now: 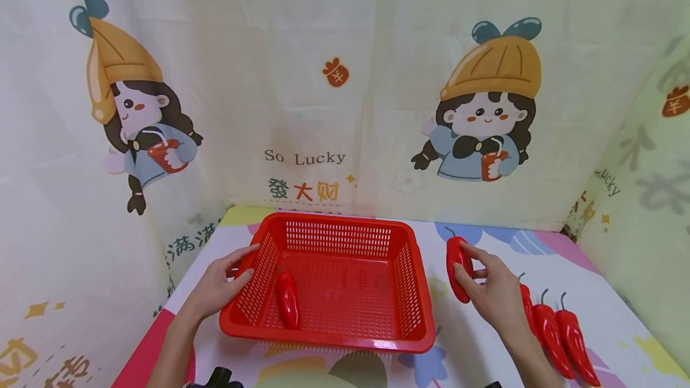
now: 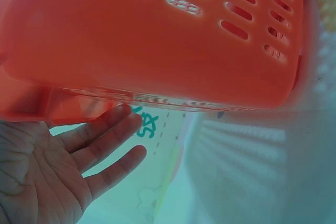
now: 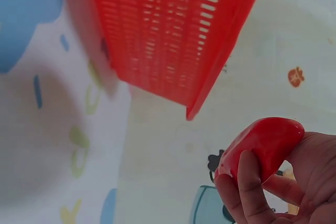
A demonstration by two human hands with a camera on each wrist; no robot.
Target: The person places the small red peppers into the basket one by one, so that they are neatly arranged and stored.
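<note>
A red plastic basket (image 1: 345, 340) with slotted walls stands mid-table, and one red chili pepper (image 1: 288, 301) lies inside near its left wall. My left hand (image 1: 221, 283) is at the basket's left rim, fingers spread and fairly straight. In the left wrist view that hand (image 2: 63, 169) shows palm and fingers beside the basket wall (image 2: 131, 45). To the right of the basket, my right hand (image 1: 493, 292) pinches another red chili pepper (image 1: 456, 268) between thumb and fingers, its stem pointing away. The right wrist view shows this pepper (image 3: 265, 145) held above the table.
Several more red chili peppers (image 1: 577, 340) lie in a row on the right side of the table, partly hidden by my right forearm. A patterned cloth (image 1: 377, 106) with cartoon figures hangs behind and at both sides. Colourful prints cover the tabletop (image 1: 587, 292).
</note>
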